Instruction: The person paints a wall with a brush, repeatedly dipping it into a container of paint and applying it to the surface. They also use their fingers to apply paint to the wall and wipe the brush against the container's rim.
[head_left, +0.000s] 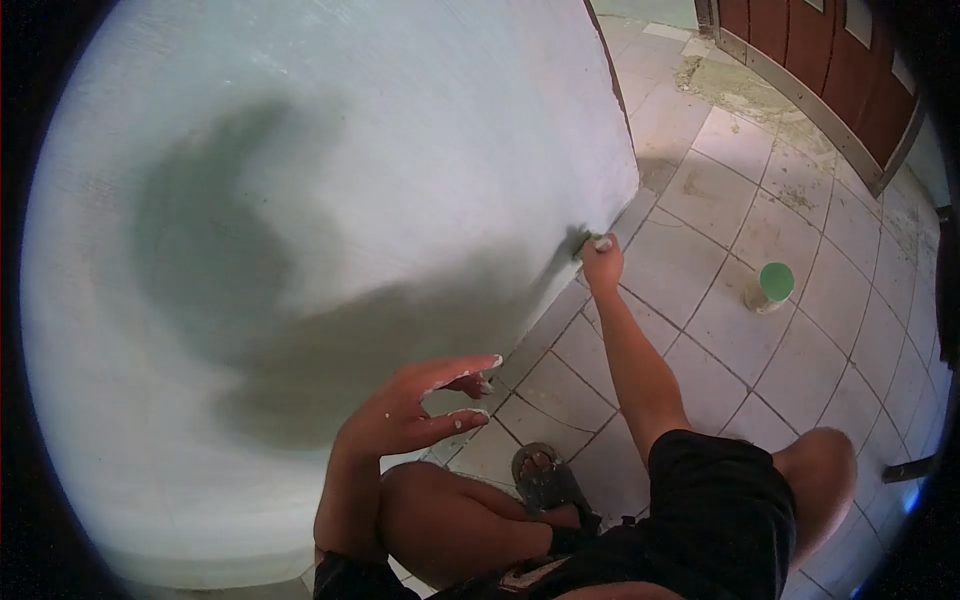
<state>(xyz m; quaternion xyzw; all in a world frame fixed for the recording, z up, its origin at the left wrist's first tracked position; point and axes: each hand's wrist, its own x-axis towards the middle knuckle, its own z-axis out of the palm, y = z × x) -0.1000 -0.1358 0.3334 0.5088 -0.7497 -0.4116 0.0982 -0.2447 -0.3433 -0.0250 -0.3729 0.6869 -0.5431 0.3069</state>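
White wet-looking material smears the fingertips of my left hand, which is raised near the lower wall with thumb and fingers apart and nothing between them. My right hand reaches out low and is wrapped round the handle of a small tool. The tool's head, partly hidden by the hand and shadow, is against the bottom edge of the pale wall, near its corner. Shadows of my arm and head fall across the wall.
A cup with green inside stands on the tiled floor to the right. Greenish residue lies near a reddish-brown door. My sandaled foot is close to the wall. A dark bar shows at the right edge.
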